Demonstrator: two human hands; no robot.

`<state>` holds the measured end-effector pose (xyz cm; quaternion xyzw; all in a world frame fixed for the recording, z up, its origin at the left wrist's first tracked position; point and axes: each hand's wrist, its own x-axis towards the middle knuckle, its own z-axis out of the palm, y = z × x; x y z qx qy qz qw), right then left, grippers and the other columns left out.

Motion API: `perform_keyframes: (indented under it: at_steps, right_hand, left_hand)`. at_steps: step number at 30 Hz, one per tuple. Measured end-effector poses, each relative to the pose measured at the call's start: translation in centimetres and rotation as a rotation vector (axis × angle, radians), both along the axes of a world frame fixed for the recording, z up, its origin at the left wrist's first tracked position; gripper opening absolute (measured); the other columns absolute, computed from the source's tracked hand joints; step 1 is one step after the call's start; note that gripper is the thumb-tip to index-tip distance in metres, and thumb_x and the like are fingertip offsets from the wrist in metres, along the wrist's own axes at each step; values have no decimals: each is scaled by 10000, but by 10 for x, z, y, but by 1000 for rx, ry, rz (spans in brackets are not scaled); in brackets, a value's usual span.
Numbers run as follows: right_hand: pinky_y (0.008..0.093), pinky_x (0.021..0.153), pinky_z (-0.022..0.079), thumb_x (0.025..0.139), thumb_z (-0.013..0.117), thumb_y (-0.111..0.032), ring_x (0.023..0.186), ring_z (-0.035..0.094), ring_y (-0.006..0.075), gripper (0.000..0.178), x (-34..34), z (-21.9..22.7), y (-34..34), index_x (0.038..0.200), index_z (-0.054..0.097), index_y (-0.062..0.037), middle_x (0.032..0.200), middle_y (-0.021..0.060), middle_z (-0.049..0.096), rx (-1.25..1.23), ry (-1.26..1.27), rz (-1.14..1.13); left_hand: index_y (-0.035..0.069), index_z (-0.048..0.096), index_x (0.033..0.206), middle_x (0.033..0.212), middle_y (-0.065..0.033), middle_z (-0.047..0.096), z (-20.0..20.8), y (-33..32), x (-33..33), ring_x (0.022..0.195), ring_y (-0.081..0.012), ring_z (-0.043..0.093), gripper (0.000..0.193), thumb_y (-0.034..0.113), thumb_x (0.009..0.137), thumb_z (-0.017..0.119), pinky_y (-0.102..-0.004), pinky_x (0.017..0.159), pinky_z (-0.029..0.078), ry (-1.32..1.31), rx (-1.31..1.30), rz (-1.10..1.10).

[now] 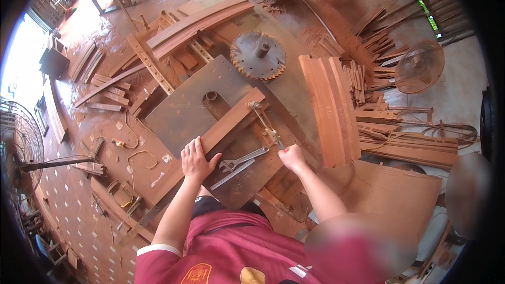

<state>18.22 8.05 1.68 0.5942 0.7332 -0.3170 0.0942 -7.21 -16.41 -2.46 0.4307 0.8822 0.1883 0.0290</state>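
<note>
Seen from a camera on the person's head looking down, a woodworking shop spreads out, coated in reddish sawdust. At the centre stands a flat metal machine table [181,110]. Across it, slanting from lower left to upper right, lies a long reddish wooden plank [210,144].

The person's left hand [195,160] rests palm down on the plank, fingers spread flat, pressing rather than gripping. The right hand [292,156] is closed around the near end of a thin metal clamp rod [264,123], which runs up to the plank's far end; whether the fingers pinch the rod or a small handle on it is hard to tell at this size.

Between the hands lie an adjustable wrench [243,159] and, just beside it, a steel ruler [231,174], both loose on the table and untouched.

The plank looks stiff, dense and fairly heavy, with a dusty face that could slide on smooth metal. It would probably handle best held flat with a wide palm near its middle, or taken by its long edges.

Beyond the table a toothed circular saw blade [258,55] lies flat. To the right is a stack of curved boards [330,108], and further right a standing fan [419,66]. Another fan [18,144] stands at the far left.
</note>
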Motion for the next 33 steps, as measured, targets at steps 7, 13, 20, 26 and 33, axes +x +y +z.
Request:
perform_keyframes:
  at_steps: [7,13,20,26,33]
  right_hand:
    - [486,679,550,819,694,-314,741,734,410,352,1,-7,2,703,707,18,717,253,691,18,34,16]
    - [495,663,540,818,698,-331,694,716,421,396,-8,-11,6,663,674,33,680,270,659,30,48,36]
    - [497,661,534,812,702,-333,689,710,421,399,-9,-9,4,658,675,34,675,272,654,53,61,26]
    - [489,660,524,817,699,-322,670,705,416,391,-8,-10,5,678,689,43,662,275,642,64,73,45]
    - [487,645,513,814,700,-312,645,699,409,401,-4,-17,4,660,669,57,633,275,625,90,123,36]
  left_hand:
    - [-23,492,1450,1338,-184,596,0,4,-4,1247,-368,563,973,630,798,800,-475,1070,433,1,7,11]
    - [-1,479,1481,1372,-176,584,10,-1,-11,1277,-367,551,996,622,782,818,-481,1100,401,-18,5,15]
    - [36,576,1396,1327,-164,630,-3,-94,-14,1252,-344,574,825,568,812,814,-482,1081,398,56,-10,253]
    - [93,628,1331,1239,-92,680,-7,-102,-17,1173,-290,623,733,569,805,811,-455,1027,409,90,27,258]
    - [115,656,1313,1212,-68,696,-2,-100,-18,1161,-274,633,707,574,798,811,-442,1013,409,63,40,279]
